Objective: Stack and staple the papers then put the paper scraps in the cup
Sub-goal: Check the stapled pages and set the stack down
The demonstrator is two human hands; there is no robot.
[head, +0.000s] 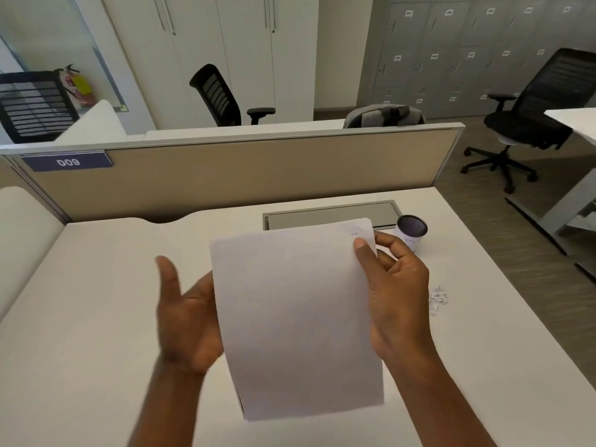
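Right hand (398, 285) pinches the papers (296, 317) at one edge, left hand (183, 317) fingers spread beside them; sheets risk slipping askew before stapling.

an office: desk (96, 285) with partition (258, 169), swivel chairs (529, 111), lockers (451, 53).

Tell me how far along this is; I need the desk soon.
Done, it seems: the papers are gathered into one stack. In hand: the right hand pinches the stack's top corner, while the left hand is open beside it. No stapler shows, so stapling can't be confirmed. Left: the scraps lie on the desk, not in the cup.
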